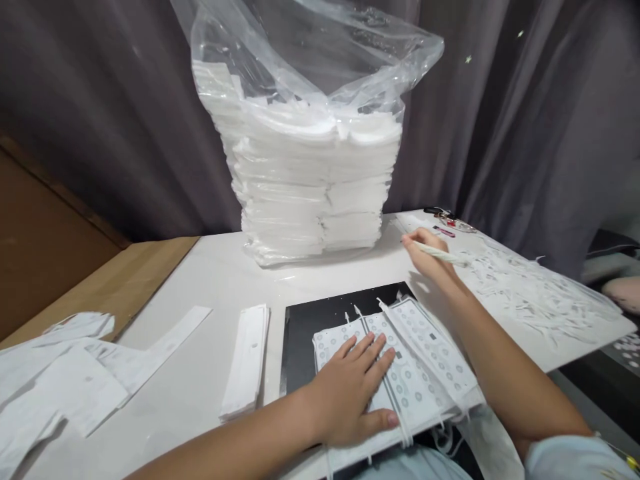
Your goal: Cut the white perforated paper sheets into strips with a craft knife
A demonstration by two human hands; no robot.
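Your white counter fills the middle. The tall bagged stack at the top middle could slump toward you if it gets bumped, because its sides look uneven. The loose white scraps on the right could get dragged along if your sleeve brushes them. The black board, bottom middle, might slide if you push it sideways. The printed sheets lie on it; they could turn crooked if your left hand presses unevenly. That grip is wide open and flat, pressing down, not pinching anything. Your right hand, right of middle, has its grip closed around a thin white stick. If those fingers get loose, the stick could drop.
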